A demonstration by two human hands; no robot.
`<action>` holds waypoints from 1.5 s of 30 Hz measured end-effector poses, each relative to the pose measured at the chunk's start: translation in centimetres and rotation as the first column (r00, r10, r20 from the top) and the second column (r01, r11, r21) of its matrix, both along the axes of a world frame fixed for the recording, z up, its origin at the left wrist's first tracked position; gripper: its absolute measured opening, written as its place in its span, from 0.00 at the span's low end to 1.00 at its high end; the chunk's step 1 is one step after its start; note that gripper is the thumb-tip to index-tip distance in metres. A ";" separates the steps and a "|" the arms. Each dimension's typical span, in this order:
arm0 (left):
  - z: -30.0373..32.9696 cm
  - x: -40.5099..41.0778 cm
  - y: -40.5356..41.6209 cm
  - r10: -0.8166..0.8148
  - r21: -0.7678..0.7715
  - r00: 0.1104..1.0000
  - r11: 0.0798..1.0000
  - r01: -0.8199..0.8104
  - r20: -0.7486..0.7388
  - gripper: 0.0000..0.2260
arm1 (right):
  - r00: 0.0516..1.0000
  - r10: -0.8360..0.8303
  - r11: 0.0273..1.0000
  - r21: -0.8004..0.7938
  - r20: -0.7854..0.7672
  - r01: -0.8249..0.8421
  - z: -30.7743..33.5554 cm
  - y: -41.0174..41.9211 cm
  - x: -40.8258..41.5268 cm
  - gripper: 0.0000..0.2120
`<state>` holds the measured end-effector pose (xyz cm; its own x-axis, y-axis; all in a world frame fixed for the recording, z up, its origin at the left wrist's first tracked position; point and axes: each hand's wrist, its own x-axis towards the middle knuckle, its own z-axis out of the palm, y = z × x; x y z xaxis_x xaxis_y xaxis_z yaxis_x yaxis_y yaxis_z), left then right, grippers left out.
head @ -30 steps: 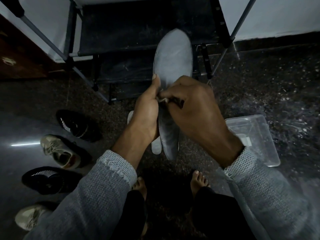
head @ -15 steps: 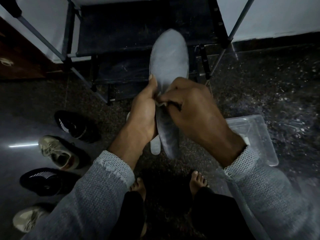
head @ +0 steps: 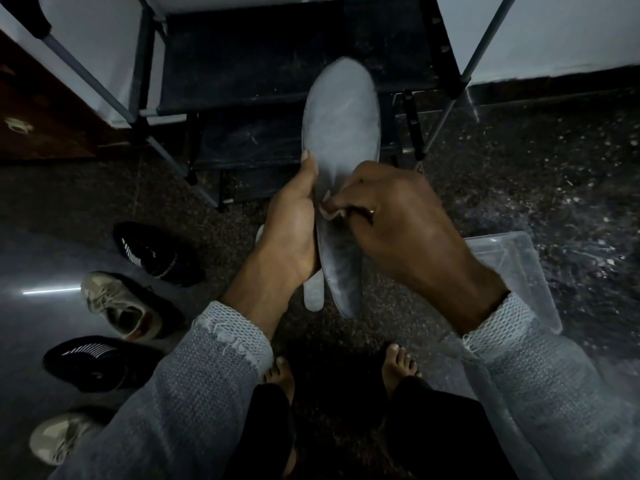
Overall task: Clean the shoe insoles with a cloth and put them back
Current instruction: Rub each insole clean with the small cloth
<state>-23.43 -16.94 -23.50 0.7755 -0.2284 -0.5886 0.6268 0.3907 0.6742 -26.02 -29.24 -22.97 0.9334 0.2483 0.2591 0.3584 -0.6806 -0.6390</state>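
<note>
Your left hand (head: 294, 230) grips the grey insole (head: 341, 133) along its left edge, with the thumb lying up the side, and holds it upright in front of the shoe rack (head: 277, 81), the toe end pointing away from you. Your right hand (head: 398, 223) is curled and pinches a small piece of cloth (head: 327, 211) against the middle of the insole (only a pale corner of the cloth shows between the fingers). Compared with one second ago, very little has changed: the insole has tilted slightly and the right hand has stayed at almost the same place on the waist of the insole, so I judge that you are rubbing one spot with short strokes and not making long passes. This means the cleaning of this insole is in the middle, not finished; the wide toe part above your hands looks not yet wiped in this stroke. A second, paler insole (head: 313, 296) lies on the floor (head: 519, 168) just below your hands. Four shoes wait at your left, a black shoe (head: 156, 252) and a beige shoe (head: 121, 306) the nearest, and a clear plastic box (head: 519, 265) stands at your right. Putting back is not yet begun.
</note>
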 end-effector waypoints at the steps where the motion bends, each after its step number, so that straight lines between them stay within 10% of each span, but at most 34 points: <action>1: 0.1 0.1 0.0 -0.025 0.033 1.000 0.999 0.025 0.014 0.23 | 1.000 -0.024 1.000 -0.016 -0.001 0.024 -0.2 -0.4 0.1 0.11; 7: -0.2 0.0 -0.9 -0.035 0.062 0.999 0.997 0.035 0.005 0.25 | 0.975 -0.204 0.979 0.003 0.089 0.204 -0.4 -1.1 0.5 0.08; 14: 0.0 -0.3 0.4 0.075 0.040 0.995 0.996 -0.077 0.064 0.21 | 0.997 0.083 0.996 -0.014 -0.001 -0.083 0.0 -0.9 0.4 0.12; 18: -0.2 -0.7 1.7 0.074 0.358 0.992 0.928 -0.107 0.106 0.23 | 0.995 -0.098 0.995 0.014 -0.005 0.098 -0.6 -2.1 0.7 0.08; 27: 0.1 1.2 -0.4 0.011 0.104 0.999 0.994 -0.015 0.040 0.20 | 0.921 -0.172 0.844 0.431 -0.349 0.321 -0.3 -2.1 0.7 0.05; 45: -1.1 0.3 0.1 -0.112 -0.009 0.991 0.994 0.113 0.067 0.24 | 0.906 -0.396 0.797 0.435 -0.149 0.420 -0.3 -1.9 0.8 0.05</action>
